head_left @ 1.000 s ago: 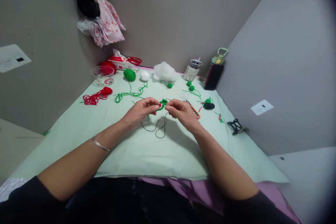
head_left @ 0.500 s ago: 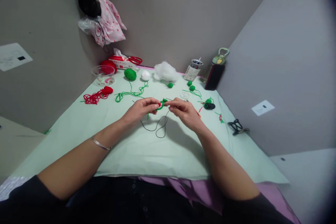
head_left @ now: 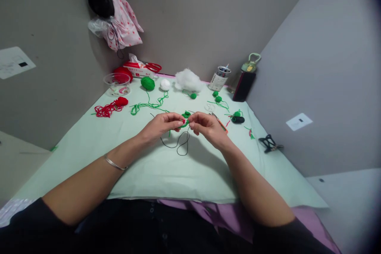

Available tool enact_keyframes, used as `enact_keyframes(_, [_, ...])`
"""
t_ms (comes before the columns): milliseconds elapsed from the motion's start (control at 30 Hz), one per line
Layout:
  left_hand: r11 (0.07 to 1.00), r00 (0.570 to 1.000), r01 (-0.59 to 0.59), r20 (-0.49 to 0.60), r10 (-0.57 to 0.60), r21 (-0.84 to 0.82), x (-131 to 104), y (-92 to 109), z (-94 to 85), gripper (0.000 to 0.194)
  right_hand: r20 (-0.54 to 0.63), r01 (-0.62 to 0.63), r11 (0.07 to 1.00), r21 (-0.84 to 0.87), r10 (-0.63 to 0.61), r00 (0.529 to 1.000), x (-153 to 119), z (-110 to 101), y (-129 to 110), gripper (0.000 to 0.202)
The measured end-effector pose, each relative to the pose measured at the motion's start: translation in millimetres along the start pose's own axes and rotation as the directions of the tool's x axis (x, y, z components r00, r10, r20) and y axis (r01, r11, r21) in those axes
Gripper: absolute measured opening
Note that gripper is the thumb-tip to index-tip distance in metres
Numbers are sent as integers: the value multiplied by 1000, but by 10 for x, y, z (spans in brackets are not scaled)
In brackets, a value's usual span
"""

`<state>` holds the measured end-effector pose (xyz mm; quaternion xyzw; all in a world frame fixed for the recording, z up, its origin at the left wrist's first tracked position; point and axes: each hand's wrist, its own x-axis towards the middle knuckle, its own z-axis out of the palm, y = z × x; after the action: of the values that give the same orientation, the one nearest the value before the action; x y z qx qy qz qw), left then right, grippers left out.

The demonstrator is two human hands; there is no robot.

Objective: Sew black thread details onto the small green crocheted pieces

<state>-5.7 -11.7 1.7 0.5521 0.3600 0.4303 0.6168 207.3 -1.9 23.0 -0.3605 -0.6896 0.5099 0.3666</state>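
Observation:
My left hand [head_left: 163, 126] pinches a small green, red and white crocheted piece [head_left: 185, 123] between thumb and fingers, over the middle of the table. My right hand [head_left: 206, 124] is closed at the piece's right edge, thumb against forefinger; what lies in that pinch is too small to make out. From beside the right fingertips a thin black thread [head_left: 177, 146] hangs down and loops on the cloth. Just beyond my right hand lie orange-handled snips [head_left: 222, 124], partly covered by it. Green yarn [head_left: 149, 106] trails behind the left hand.
Red yarn [head_left: 111, 108] lies at left, near a clear tub [head_left: 116, 87]. Along the back are a green yarn ball [head_left: 147, 83], a white ball [head_left: 164, 84], stuffing [head_left: 187, 80], a tin of pens [head_left: 219, 79] and a phone [head_left: 244, 86]. A black claw clip [head_left: 269, 144] lies right.
My right hand has drawn in slightly, its fingers now curled at the piece instead of reaching forward over it. More of the orange snips shows. The left hand has shifted slightly right.

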Motion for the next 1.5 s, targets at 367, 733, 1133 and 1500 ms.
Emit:
enact_keyframes(367, [998,997,-23,-69,19,-53,-7,-38,66,24,-95,26,992,-121,-38,995,48,90,48,11])
enact_keyframes(733, [981,970,-100,-205,134,166,24,-151,125,25,-30,53,899,-435,-73,997,-51,249,102,11])
enact_keyframes(1133, [974,997,-29,-68,45,223,33,-202,134,24,-232,155,971,181,-111,966,-40,136,-155,12])
enact_keyframes(1500, [991,991,132,15,-132,-35,12,3,23,25,-946,478,849,226,75,314,-73,-1517,-6,18])
